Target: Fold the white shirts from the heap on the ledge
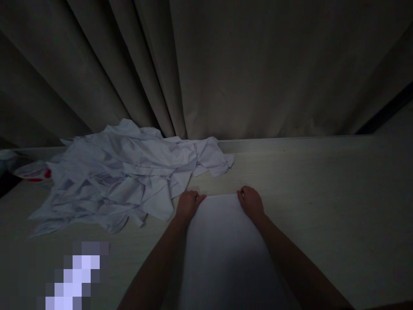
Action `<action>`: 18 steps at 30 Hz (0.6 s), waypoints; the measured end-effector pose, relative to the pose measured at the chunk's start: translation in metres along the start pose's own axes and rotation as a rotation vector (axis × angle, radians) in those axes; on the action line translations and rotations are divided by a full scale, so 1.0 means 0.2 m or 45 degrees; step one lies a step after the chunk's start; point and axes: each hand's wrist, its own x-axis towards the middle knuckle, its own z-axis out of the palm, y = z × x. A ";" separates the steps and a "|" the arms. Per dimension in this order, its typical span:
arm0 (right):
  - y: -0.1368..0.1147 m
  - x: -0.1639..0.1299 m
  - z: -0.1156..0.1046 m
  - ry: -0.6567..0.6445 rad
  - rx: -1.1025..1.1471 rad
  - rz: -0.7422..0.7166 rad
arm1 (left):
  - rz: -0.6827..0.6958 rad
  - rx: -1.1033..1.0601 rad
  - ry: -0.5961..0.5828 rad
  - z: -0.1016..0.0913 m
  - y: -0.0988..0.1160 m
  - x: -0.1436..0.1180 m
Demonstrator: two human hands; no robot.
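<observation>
A white cloth (222, 241) stretches from my two hands down toward the bottom of the head view, its far edge pulled straight between them. My left hand (189, 206) pinches the far left corner of this cloth. At the far right corner, my right hand (251, 202) is closed on the same edge with its fingers curled. The cloth's near end runs out of the frame, and a shadow darkens its lower part. Left of my left hand lies a crumpled heap of white cloths (129, 172) on the pale floor.
Long grey-brown curtains (241, 69) hang along the far side, down to a low ledge. A clear plastic item with red marks (38, 172) sits at the left end of the heap. Pale floor (329, 206) extends to the right. A pixelated patch covers the lower left corner.
</observation>
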 end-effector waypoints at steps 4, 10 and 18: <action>0.00 0.00 0.01 -0.011 0.006 0.025 | -0.025 0.027 -0.006 -0.01 0.01 0.00; -0.01 0.02 0.00 -0.075 0.042 0.032 | 0.003 0.106 0.027 -0.03 0.04 -0.02; 0.01 -0.16 -0.25 0.034 0.230 0.113 | 0.101 0.152 0.108 -0.22 0.12 -0.33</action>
